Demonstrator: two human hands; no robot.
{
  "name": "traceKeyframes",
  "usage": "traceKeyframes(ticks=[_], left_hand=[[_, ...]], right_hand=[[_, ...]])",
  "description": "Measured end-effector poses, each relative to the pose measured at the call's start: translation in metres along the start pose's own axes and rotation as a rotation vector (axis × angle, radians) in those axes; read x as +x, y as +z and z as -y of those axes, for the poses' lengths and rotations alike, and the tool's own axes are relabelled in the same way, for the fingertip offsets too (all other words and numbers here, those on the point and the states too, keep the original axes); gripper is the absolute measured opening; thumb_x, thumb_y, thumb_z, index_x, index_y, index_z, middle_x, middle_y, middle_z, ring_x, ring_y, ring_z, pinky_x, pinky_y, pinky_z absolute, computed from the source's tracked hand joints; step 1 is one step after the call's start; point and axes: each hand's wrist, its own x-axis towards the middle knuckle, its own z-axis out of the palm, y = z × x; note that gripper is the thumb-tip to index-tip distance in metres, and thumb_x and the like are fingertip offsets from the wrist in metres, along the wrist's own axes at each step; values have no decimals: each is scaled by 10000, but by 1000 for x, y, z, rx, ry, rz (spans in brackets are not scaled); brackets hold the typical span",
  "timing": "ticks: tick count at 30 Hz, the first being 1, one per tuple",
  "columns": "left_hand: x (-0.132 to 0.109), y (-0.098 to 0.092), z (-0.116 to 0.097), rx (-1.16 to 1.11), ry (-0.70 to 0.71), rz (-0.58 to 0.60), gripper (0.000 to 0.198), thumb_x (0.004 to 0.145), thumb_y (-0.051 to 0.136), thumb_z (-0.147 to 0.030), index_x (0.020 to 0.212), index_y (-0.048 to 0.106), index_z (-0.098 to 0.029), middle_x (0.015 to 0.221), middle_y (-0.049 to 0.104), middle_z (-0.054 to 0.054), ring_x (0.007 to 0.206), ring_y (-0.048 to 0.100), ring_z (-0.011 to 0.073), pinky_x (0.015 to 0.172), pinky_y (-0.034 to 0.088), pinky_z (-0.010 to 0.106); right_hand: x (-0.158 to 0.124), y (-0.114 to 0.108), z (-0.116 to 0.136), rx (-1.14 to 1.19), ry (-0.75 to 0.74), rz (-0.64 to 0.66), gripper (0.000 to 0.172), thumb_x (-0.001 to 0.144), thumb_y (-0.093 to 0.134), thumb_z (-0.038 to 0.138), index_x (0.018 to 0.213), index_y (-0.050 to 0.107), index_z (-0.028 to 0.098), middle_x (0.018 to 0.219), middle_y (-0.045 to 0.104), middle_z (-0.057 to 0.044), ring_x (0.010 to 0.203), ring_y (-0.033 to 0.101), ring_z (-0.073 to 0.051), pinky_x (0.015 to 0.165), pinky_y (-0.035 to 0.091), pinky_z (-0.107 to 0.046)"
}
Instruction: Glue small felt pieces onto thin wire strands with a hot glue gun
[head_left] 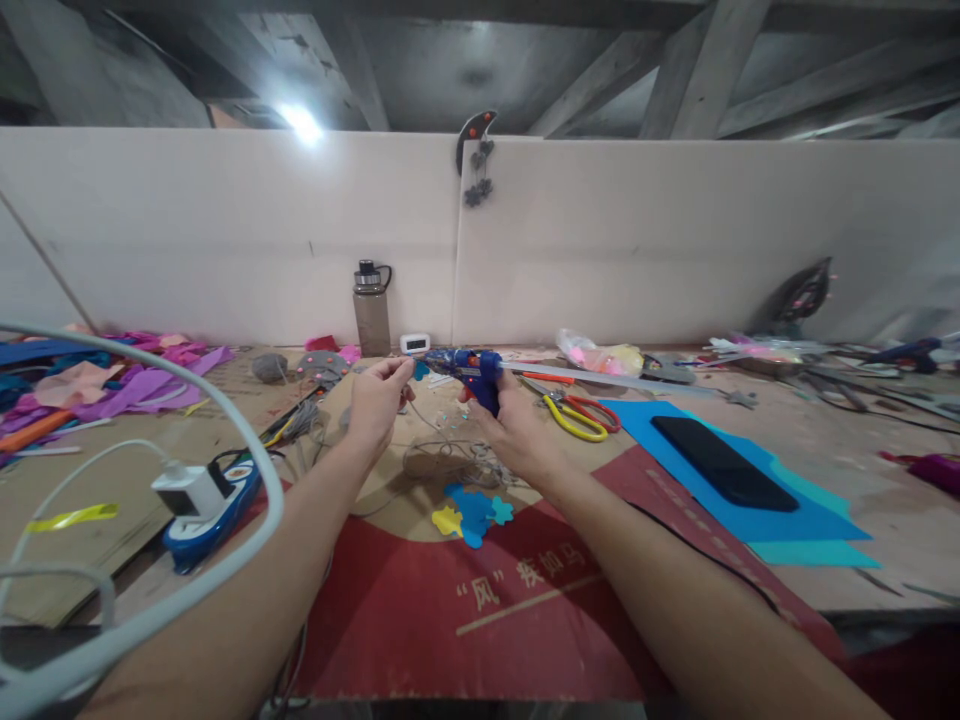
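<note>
My right hand [510,425] is wrapped round the handle of a blue glue gun [469,372], its nozzle pointing left. My left hand [379,400] is closed in a pinch right at the nozzle tip, holding something small and blue that I cannot make out; a thin wire seems to trail down from it. Below both hands, blue and yellow flower-shaped cutouts [472,512] lie on the cardboard beside a loose tangle of wire [450,460].
Yellow-handled scissors [577,415] and a black phone [724,463] on blue sheets lie to the right. A blue power strip [214,505] with a white charger sits left. A water bottle [372,308] stands at the white back wall. Purple and pink scraps [112,380] are heaped far left.
</note>
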Motion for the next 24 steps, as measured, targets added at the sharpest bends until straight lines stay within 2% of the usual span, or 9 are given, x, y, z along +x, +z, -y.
traceKeyframes(ticks=[11, 15, 17, 20, 24], left_hand=[[1, 0, -2, -46, -12, -33, 271, 626, 693, -400, 715, 637, -150, 472, 489, -32, 398, 422, 64, 372, 238, 172], [3, -1, -3, -57, -27, -51, 262, 625, 693, -384, 728, 640, -149, 468, 490, -31, 400, 420, 64, 367, 224, 169], [3, -2, -2, -51, -32, -63, 267, 626, 694, -390, 734, 644, -151, 469, 499, -27, 401, 422, 64, 372, 227, 171], [2, -2, -1, 0, 18, -69, 273, 640, 690, -399, 758, 656, -154, 503, 531, -14, 428, 442, 68, 390, 243, 172], [-5, 0, -5, 187, 156, -21, 267, 706, 638, -404, 808, 678, -160, 551, 573, 5, 459, 455, 79, 419, 285, 183]], right_hand=[[-1, 0, 1, 1, 13, 16, 165, 812, 450, 221, 963, 504, 184, 901, 587, -69, 799, 532, -177, 744, 418, -306], [2, 1, -3, 80, 36, -60, 197, 778, 471, 212, 973, 496, 194, 904, 580, -49, 766, 530, -154, 719, 438, -291], [5, 2, -10, 172, 134, -91, 241, 761, 470, 217, 1002, 472, 194, 868, 575, -30, 674, 522, -130, 639, 452, -271], [12, 4, -31, 238, 367, -54, 217, 732, 468, 214, 947, 455, 189, 721, 545, 10, 528, 492, -109, 493, 428, -238], [19, 4, -64, 28, 551, 68, 156, 708, 483, 176, 864, 476, 181, 581, 521, 25, 472, 514, -127, 470, 421, -242]])
